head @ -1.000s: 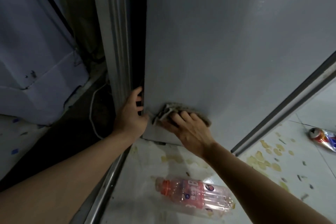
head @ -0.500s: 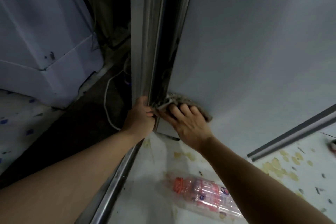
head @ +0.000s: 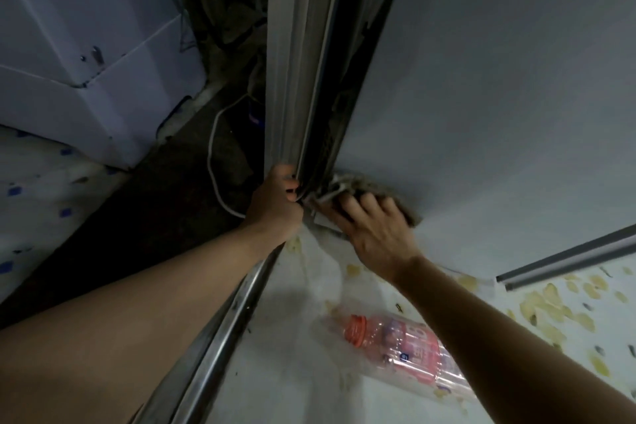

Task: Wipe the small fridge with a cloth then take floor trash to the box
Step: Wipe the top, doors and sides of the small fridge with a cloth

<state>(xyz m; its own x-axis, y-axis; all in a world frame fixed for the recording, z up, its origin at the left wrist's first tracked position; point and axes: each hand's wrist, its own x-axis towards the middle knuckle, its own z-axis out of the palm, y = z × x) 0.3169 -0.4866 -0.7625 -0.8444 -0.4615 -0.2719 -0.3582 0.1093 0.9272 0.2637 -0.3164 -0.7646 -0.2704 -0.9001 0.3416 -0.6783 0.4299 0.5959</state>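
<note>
Grey cloth point(head: 378, 188) pressed flat by right hand point(head: 377, 229), fingers spread, at fridge point(head: 499, 96) side's lower corner edge. Left hand point(head: 275, 206) grips door frame point(head: 292, 79) edge, fingers curled. Plastic bottle point(head: 402, 354) on floor point(head: 292, 354) below; narrow gap left.

At centre frame the right hand point(head: 375, 227) presses a grey cloth point(head: 364, 184) flat against the lower corner of the pale fridge point(head: 499, 96) side. Just left of it, the left hand point(head: 275, 203) curls round the edge of a metal door frame point(head: 292, 79). A plastic bottle point(head: 406, 354) with an orange cap lies on the stained floor point(head: 292, 354) at lower right.
</note>
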